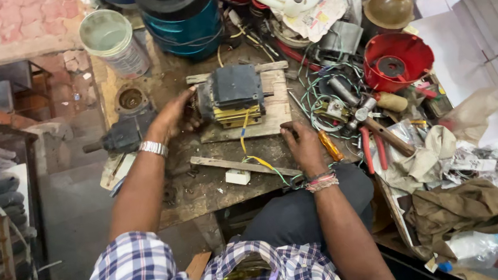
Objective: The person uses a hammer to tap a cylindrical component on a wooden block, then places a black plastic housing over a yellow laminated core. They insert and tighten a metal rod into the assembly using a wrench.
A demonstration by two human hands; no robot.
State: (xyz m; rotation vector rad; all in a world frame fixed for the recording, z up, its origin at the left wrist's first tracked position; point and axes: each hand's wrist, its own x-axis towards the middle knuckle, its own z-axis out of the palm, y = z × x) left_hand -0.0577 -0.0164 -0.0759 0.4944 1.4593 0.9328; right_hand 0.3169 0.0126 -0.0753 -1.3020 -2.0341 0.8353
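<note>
A dark grey electric motor (234, 93) with yellow windings showing sits on a wooden board (275, 112) on the workbench. My left hand (174, 116), with a metal watch at the wrist, holds the motor's left end. My right hand (305, 147) rests on the bench just right of the board, fingers curled, beside an orange-handled screwdriver (330, 146); whether it grips anything I cannot tell. Yellow and green wires (258, 157) run from the motor down to a small white block (238, 176).
A dark metal housing (123, 133) lies left of the motor. A blue drum (185, 19) and a white tub (113, 41) stand behind. A red bowl-shaped part (397, 61), a hammer (380, 128), red pliers (373, 150), rags and tangled wires crowd the right side.
</note>
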